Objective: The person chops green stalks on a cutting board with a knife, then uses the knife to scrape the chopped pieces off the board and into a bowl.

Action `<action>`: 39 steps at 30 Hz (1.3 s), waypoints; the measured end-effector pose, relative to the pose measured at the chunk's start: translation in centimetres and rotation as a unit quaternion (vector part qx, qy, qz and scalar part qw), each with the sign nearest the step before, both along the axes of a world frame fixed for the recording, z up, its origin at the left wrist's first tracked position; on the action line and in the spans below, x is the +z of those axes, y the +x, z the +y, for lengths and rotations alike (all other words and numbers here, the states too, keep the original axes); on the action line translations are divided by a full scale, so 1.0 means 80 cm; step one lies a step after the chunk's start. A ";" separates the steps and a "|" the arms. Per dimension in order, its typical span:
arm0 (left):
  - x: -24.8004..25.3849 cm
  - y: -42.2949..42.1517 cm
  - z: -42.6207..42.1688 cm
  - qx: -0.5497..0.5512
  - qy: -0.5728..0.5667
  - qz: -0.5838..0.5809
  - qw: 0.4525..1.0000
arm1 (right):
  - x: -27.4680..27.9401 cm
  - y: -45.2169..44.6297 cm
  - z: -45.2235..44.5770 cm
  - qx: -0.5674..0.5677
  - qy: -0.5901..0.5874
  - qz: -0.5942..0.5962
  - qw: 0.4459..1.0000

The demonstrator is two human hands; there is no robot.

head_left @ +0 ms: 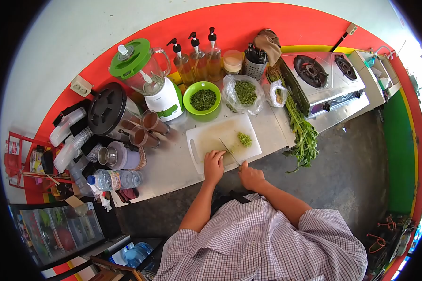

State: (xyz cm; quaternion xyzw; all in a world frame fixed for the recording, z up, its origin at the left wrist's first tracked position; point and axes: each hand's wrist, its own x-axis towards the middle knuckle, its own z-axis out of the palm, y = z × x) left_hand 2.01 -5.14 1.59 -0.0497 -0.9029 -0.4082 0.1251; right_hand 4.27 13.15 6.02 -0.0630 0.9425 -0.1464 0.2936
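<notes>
A white cutting board (211,133) lies at the counter's front edge, with a small heap of chopped greens (244,139) on its right part. My right hand (250,176) is closed round the handle of a knife (229,150), whose blade points up and left across the board. Over the board's lower left edge is my left hand (214,165), its fingers together beside the blade; anything under them is hidden. Behind the board stand a green bowl of chopped leaves (192,100) and a plastic bag of chopped greens (228,93).
A blender (165,100), pump bottles (198,61), glasses of brown drink (139,137) and a water bottle (112,180) stand left and behind. Leafy stalks (305,136) hang over the counter's edge beside a gas stove (330,100) at right.
</notes>
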 end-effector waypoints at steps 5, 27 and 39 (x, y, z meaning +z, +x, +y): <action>-0.004 0.001 0.002 0.008 0.000 0.018 1.000 | 0.014 -0.005 -0.005 0.003 -0.006 -0.004 1.000; -0.017 0.000 0.004 0.082 0.045 0.024 0.995 | 0.008 -0.004 -0.007 -0.001 -0.021 -0.027 0.999; -0.006 -0.006 0.016 0.132 0.078 -0.058 0.986 | -0.001 -0.007 0.028 -0.074 -0.058 -0.014 0.995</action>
